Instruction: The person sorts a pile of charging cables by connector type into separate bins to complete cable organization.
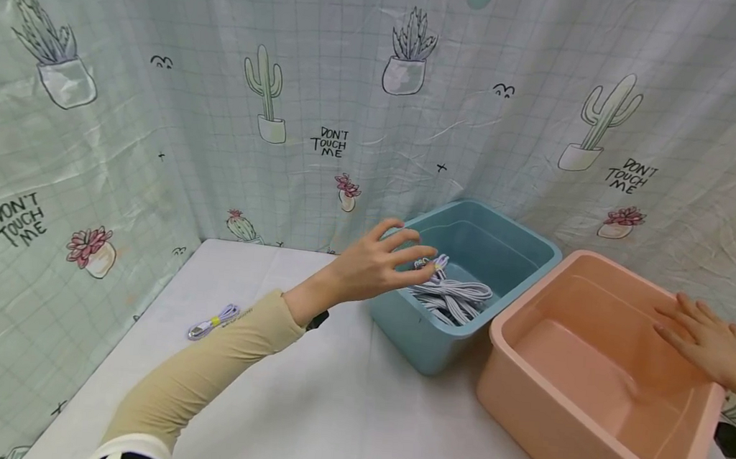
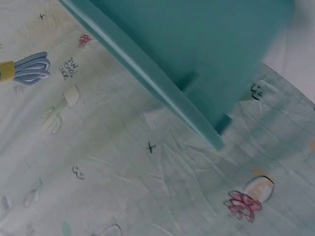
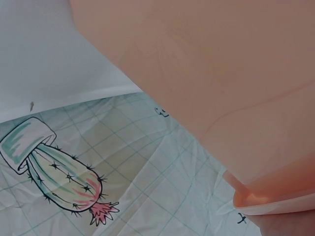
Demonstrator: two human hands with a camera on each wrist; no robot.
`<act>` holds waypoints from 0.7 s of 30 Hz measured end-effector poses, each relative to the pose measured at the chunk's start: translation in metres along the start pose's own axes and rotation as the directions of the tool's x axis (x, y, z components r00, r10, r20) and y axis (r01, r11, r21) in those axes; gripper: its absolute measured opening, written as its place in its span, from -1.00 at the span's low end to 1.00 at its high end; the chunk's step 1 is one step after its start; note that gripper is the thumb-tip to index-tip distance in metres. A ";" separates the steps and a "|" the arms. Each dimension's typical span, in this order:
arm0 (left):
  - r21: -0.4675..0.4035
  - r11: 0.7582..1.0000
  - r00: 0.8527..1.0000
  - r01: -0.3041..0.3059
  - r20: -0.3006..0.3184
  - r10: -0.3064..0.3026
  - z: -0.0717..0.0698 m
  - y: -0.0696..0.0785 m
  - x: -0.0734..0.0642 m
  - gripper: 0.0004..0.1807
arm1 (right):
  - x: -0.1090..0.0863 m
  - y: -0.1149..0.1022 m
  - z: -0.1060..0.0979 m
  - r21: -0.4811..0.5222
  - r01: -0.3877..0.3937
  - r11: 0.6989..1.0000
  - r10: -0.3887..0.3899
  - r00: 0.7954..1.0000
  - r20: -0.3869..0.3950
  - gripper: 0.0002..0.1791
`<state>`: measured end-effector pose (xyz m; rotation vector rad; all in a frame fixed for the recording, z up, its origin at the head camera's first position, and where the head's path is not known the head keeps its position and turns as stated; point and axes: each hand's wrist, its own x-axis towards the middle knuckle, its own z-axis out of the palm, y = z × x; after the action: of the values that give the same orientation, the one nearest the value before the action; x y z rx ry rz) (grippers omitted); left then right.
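My left hand (image 1: 375,262) reaches over the blue bin (image 1: 427,339), palm down. Thumb and forefinger pinch a bundled white cable, whose yellow tie and loops (image 2: 30,69) show in the left wrist view. Below it, inside the bin, lie several bundled white cables (image 1: 456,294). To the right stands an orange bin (image 1: 541,416) with nothing visible on its floor. My right hand (image 1: 709,343) rests over this bin's far right rim, fingers extended; part of that hand is hidden.
Another bundled cable (image 1: 213,322) with a yellow tie lies on the white table (image 1: 321,413), behind the left forearm. A patterned curtain (image 1: 216,174) hangs around the table's back and sides. The two bins stand close together.
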<state>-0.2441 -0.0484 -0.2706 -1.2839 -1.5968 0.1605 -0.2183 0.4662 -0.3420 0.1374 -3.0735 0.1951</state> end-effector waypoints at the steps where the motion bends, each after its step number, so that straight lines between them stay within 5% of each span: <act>1: 0.003 1.000 1.000 -0.005 -0.002 0.005 0.002 0.002 0.004 -0.80 | 0.000 0.000 0.000 0.000 0.001 1.000 -0.001 1.000 0.003 -0.30; 9: -0.024 0.999 0.999 -0.038 0.025 0.039 0.016 0.017 0.042 -0.78 | -0.003 0.001 0.003 0.004 0.025 1.000 -0.025 1.000 -0.013 -0.31; 21: -0.065 0.995 0.974 -0.070 0.209 0.082 0.037 0.041 0.091 -0.74 | 0.000 0.001 0.003 -0.011 0.004 1.000 -0.004 0.999 -0.032 -0.30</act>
<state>-0.2359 0.0564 -0.2577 -1.4108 -1.7433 0.3103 -0.2185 0.4667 -0.3455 0.1389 -3.0417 0.1791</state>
